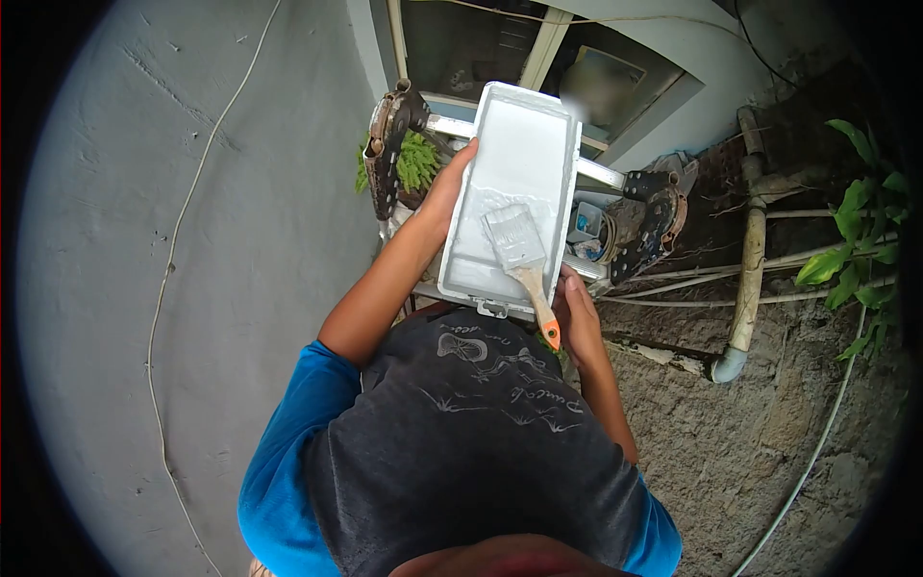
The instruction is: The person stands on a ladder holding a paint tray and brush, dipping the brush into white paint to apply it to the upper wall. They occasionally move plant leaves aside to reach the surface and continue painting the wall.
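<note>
A white rectangular paint tray (519, 144) is in front of my chest, tilted a little, with pale paint in it. My left hand (448, 188) is closed around its left rim, the fingers hidden underneath. Low on the tray's right side, my right hand (579, 313) grips the edge, its fingers partly hidden behind it. A wide paintbrush (519, 245) lies in the tray, its bristles coated in paint. Its wooden handle, with an orange end, sticks out over the lower rim near my right hand.
Behind the tray is a metal ladder (452, 126) with dark hinges (386, 144) on both sides. A grey wall (250, 308) with a hanging cable (171, 264) is on the left. Right are a pipe (748, 288), leafy plants (854, 216) and rough ground. A window (481, 43) stands ahead.
</note>
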{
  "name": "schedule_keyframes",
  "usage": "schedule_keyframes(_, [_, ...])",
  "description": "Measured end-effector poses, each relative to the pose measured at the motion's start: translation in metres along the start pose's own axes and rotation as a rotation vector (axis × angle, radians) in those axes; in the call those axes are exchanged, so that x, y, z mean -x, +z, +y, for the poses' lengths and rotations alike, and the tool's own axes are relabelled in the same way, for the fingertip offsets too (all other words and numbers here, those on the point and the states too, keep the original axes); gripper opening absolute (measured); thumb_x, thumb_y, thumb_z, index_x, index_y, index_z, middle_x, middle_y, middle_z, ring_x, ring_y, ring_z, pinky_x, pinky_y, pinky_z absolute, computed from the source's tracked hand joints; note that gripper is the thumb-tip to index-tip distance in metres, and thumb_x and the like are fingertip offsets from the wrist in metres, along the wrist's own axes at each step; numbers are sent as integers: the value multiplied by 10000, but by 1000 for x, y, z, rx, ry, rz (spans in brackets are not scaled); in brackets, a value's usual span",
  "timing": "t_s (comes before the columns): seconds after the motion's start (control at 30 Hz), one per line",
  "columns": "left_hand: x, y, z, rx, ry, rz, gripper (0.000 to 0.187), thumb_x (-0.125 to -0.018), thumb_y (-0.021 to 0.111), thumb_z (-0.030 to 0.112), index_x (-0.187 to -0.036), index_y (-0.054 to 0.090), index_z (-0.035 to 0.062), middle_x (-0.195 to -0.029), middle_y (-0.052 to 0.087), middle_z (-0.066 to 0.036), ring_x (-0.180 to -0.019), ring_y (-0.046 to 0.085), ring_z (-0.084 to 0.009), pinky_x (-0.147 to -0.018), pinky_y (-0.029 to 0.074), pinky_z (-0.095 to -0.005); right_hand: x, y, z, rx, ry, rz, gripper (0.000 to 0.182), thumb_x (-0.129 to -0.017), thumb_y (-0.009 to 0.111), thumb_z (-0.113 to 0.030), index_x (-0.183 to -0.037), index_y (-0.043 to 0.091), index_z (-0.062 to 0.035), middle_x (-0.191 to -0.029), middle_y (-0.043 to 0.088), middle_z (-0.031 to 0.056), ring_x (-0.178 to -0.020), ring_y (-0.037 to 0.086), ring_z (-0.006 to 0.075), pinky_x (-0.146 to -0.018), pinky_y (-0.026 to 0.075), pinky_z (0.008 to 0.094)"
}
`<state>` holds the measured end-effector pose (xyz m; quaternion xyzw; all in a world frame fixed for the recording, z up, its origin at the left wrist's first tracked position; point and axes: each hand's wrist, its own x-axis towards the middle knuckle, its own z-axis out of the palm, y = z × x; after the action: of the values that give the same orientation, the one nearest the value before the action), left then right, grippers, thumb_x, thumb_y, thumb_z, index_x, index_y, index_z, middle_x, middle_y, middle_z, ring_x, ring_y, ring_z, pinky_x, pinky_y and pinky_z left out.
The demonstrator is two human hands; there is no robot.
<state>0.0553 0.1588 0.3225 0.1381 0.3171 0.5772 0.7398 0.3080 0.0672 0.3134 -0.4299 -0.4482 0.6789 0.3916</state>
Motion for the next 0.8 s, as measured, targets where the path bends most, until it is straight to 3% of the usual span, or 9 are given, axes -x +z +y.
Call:
schedule_keyframes(0.03, [1,0,-1,-5,14,-1,637,-973,473,487,-1378,474,-5,-1303,578,-190,-1153,603,-282,-992,481,-386,-3,8,2,-196,84,-24,580,-1041,414,-373,-1452,335,28,-1387,475,177,-1242,505,231,-1008,442,362])
schedule_keyframes(0.07, [1,0,-2,-3,15,2,637,-973,473,487,-1378,474,-5,-1303,578,-190,-1153,603,-282,-992,481,-386,-8,11,7,-180,90,18,654,-1036,400,-434,-1485,274,25,-1423,448,176,-1264,499,232,-1013,444,342])
schedule_keyframes(0.2, [2,2,-2,-17,25,-4,630,-974,471,497,-1377,478,14,-1280,589,-178,-1111,620,-282,-965,496,-391,-22,8,17,-237,246,106,648,-1031,429,-429,-1478,300,23,-1411,461,171,-1230,525,225,-1012,440,334])
schedule_keyframes(0.27, [2,3,-3,-17,34,-4,630,-974,468,501,-1376,481,15,-1277,592,-176,-1109,621,-282,-965,496,-391,-23,9,13,-162,235,98,655,-1037,444,-384,-1478,269,68,-1486,367,169,-1384,331,199,-1121,286,317])
schedule_keyframes(0.47, [7,-3,-1,26,-22,-30,672,-983,427,544,-1406,453,23,-1328,565,-172,-1176,588,-266,-998,475,-380,-23,9,8,-143,203,71,604,-1033,469,-368,-1423,368,81,-1398,464,154,-1274,439,187,-1082,330,305])
schedule_keyframes(0.67, [46,-8,-15,-216,246,122,613,-1019,402,471,-1431,403,17,-1354,535,-180,-1150,597,-253,-974,489,-360,-24,4,7,-89,174,116,556,-1035,468,-361,-1385,423,70,-1331,511,136,-1212,478,171,-1043,366,299])
schedule_keyframes(0.73, [65,-21,-28,-207,485,149,540,-1038,414,364,-1434,370,-1,-1353,525,-194,-1132,602,-277,-928,513,-369,-23,5,3,-90,170,91,544,-1035,469,-359,-1372,437,66,-1310,522,131,-1191,489,169,-1029,375,299])
schedule_keyframes(0.8, [104,-30,-37,-510,727,233,440,-1032,456,240,-1374,395,-30,-1299,557,-200,-1035,633,-277,-836,540,-362,-23,8,-1,-89,170,60,532,-1034,471,-358,-1360,452,62,-1288,533,127,-1171,499,166,-1016,384,299])
